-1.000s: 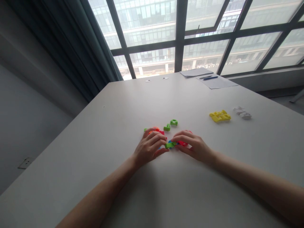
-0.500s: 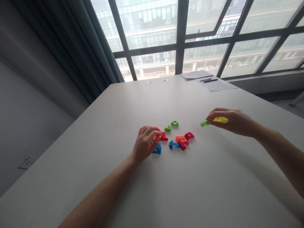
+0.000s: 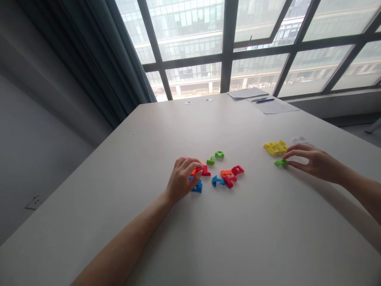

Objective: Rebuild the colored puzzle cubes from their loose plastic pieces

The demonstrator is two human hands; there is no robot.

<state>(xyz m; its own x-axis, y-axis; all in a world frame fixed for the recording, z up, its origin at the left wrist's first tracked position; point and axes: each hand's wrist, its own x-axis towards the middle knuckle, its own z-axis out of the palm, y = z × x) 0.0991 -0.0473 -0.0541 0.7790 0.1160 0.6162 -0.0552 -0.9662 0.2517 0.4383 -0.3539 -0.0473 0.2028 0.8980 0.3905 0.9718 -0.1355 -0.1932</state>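
Note:
My right hand [image 3: 317,162] pinches a small green plastic block [image 3: 280,163] between thumb and fingertips, low over the white table. Just behind that block lies a group of yellow blocks [image 3: 275,147]. My left hand [image 3: 183,178] rests curved at the main group, thumb and forefinger apart. By its fingertips are a red block [image 3: 206,171], an orange block [image 3: 193,172] partly hidden by the fingers, and blue blocks [image 3: 197,186] under the thumb. In the middle lie two green blocks [image 3: 219,155], a blue block [image 3: 218,181], an orange block [image 3: 226,173] and two red blocks [image 3: 237,170].
Crumpled white material [image 3: 301,140] lies behind my right hand. Sheets of paper [image 3: 275,106] with pens [image 3: 264,100] on them are at the far right of the table [image 3: 166,131]. Beyond the far edge stand a window and a dark curtain [image 3: 119,67].
My right hand has moved right and toward me with the green block, lowering it to the table. The yellow blocks behind it now show fully. My left hand stays in place.

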